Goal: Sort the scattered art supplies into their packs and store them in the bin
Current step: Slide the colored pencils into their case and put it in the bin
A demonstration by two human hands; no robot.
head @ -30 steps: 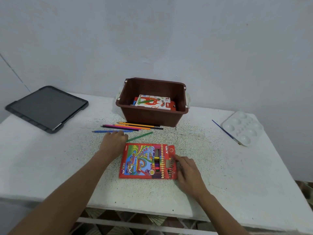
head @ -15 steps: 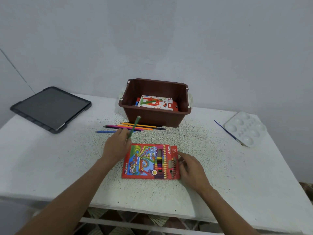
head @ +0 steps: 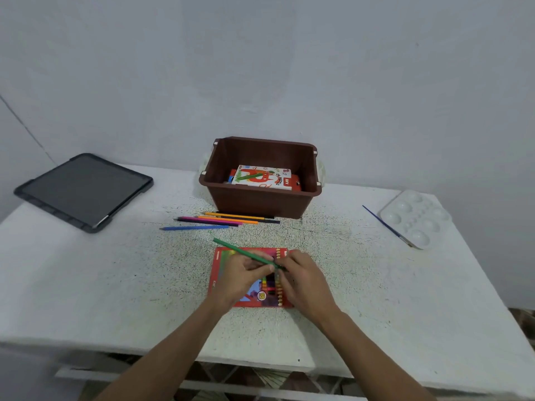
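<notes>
Roughly, the sorting looks partway done. On the white worktop (head: 115, 285) a handful of loose coloured pencils (head: 228, 219) lie in a row just in front of the bin (head: 260, 202), with a blue pencil (head: 194, 227) a little nearer the person. Well apart at the right edge sit a white paint palette (head: 414, 217) and a thin paintbrush (head: 388, 227) just beside it. None of these is packed yet.

The brown bin stands at the back of the worktop. It already holds a white pastel box (head: 260, 176) lying flat on top of a red pack (head: 296, 180); anything below those is hidden.

The red pencil pack (head: 221, 256) lies flat near the front edge, not yet in the bin, with a row of pencils showing through its window.

The left hand (head: 240, 276) pinches a green pencil (head: 246, 253) between thumb and curled fingers (head: 260, 269), tip aimed at the pack's right end. The right hand (head: 304, 279) rests over that end with its fingers bent toward the pencil tip; I cannot tell whether they grip the pack's opening or the pencil.

By my judgement, the green pencil is going in, the rest must follow, and then the pack goes into the bin.
</notes>
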